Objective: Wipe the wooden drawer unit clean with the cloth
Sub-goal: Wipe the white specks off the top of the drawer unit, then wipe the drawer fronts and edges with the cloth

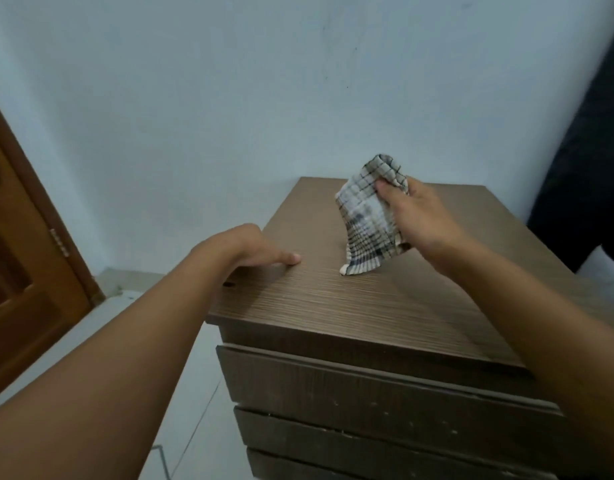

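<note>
A brown wooden drawer unit (367, 306) stands against the pale wall, its flat top facing me and three drawer fronts below. My right hand (419, 216) grips a white checked cloth (367, 220) above the middle of the top; the cloth hangs down and its lower edge touches the wood. My left hand (250, 247) grasps the unit's left edge, thumb lying on the top and fingers curled over the side, hidden.
A brown wooden door (24, 258) with a hinge stands at the left. Light floor tiles (194, 410) run beside the unit. A dark object (589, 168) fills the right edge, close to the unit's far right corner.
</note>
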